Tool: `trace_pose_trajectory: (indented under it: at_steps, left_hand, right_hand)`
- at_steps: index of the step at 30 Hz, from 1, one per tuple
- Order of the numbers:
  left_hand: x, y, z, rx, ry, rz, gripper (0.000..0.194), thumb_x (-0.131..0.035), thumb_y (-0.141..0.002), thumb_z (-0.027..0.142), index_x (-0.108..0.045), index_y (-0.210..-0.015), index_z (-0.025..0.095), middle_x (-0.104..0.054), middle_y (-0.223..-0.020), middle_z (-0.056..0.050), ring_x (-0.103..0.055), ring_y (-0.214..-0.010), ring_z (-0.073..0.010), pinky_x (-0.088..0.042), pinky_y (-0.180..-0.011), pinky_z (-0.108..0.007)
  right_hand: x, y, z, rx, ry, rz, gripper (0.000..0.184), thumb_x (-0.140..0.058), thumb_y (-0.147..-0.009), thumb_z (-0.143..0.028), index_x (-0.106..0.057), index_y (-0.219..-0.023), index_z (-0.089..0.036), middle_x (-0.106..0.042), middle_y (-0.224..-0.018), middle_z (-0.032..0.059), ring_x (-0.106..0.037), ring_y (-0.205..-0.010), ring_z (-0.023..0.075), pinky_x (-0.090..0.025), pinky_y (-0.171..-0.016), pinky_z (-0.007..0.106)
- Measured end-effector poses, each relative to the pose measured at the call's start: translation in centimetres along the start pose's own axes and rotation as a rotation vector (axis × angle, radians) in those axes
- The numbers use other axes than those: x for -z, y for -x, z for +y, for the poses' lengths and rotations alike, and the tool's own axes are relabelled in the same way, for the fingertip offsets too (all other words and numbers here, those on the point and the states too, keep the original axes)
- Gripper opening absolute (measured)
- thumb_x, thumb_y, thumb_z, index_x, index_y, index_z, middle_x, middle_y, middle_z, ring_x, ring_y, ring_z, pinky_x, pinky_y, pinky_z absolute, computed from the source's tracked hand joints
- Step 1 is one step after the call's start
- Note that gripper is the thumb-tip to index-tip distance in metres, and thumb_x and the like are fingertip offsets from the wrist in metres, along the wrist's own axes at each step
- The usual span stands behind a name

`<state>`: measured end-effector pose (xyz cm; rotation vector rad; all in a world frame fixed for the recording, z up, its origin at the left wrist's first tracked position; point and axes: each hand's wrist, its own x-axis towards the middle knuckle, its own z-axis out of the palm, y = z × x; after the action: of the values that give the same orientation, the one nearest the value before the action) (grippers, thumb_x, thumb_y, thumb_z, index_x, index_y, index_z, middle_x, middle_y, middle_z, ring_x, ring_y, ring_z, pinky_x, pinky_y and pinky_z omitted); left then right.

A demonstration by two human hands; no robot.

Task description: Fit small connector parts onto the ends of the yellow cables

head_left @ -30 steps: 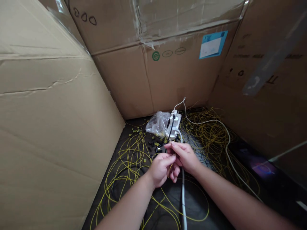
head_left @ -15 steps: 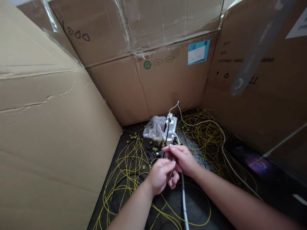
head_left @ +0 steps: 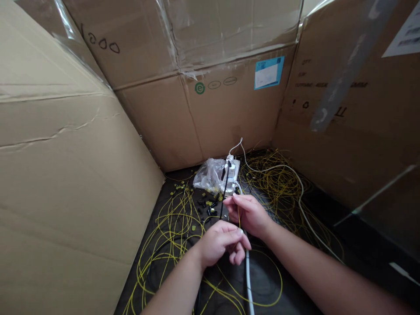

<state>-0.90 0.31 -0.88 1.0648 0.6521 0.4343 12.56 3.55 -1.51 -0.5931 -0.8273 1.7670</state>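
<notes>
My left hand (head_left: 219, 243) and my right hand (head_left: 249, 214) are close together over a dark surface strewn with thin yellow cables (head_left: 173, 218). The left hand's fingers are pinched round a thin yellow cable. A strand of that same yellow cable (head_left: 239, 213) is pinched in the fingertips of the right hand and runs down to the left hand. A black cable (head_left: 223, 192) rises past my hands toward a white power strip (head_left: 232, 173).
Tall cardboard walls (head_left: 65, 175) close in the left, back and right. A crumpled clear plastic bag (head_left: 210, 175) lies beside the power strip. Small black and yellow parts (head_left: 206, 205) are scattered nearby. A white cord (head_left: 247, 280) runs toward me, another white cord (head_left: 295, 183) loops right.
My left hand has moved down and toward me, away from the right hand, drawing the yellow strand out between them. The view has shifted slightly.
</notes>
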Motion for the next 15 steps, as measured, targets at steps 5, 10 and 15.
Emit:
trace_pose_trajectory:
  at_steps: [5, 10, 15]
  left_hand:
    - [-0.13, 0.24, 0.18, 0.026, -0.006, -0.063, 0.036, -0.051, -0.078, 0.039, -0.064, -0.074, 0.006, -0.06, -0.052, -0.006, -0.051, -0.042, -0.0107, -0.037, -0.049, -0.024]
    - [-0.24, 0.48, 0.29, 0.053, -0.008, -0.114, 0.035, -0.053, -0.077, 0.038, -0.065, -0.075, 0.006, -0.062, -0.054, -0.008, -0.055, -0.049, -0.0137, -0.04, -0.055, -0.026]
    - [-0.26, 0.71, 0.36, 0.074, -0.011, -0.16, 0.033, -0.053, -0.077, 0.038, -0.066, -0.076, 0.007, -0.064, -0.058, -0.009, -0.058, -0.053, -0.0151, -0.041, -0.059, -0.027]
  right_hand:
    - [0.06, 0.0, -0.23, -0.011, -0.06, -0.033, 0.027, -0.06, -0.075, -0.039, -0.066, -0.076, -0.013, -0.05, -0.057, 0.0002, -0.035, -0.042, 0.0053, -0.024, -0.042, 0.021]
    - [0.3, 0.1, -0.49, -0.041, -0.087, -0.069, 0.027, -0.059, -0.075, -0.039, -0.066, -0.077, -0.013, -0.047, -0.057, -0.0011, -0.031, -0.042, 0.0045, -0.022, -0.042, 0.02]
    - [0.12, 0.31, -0.95, -0.031, -0.105, -0.079, 0.025, -0.06, -0.074, -0.039, -0.065, -0.074, -0.015, -0.043, -0.055, -0.0021, -0.03, -0.042, 0.0047, -0.02, -0.041, 0.02]
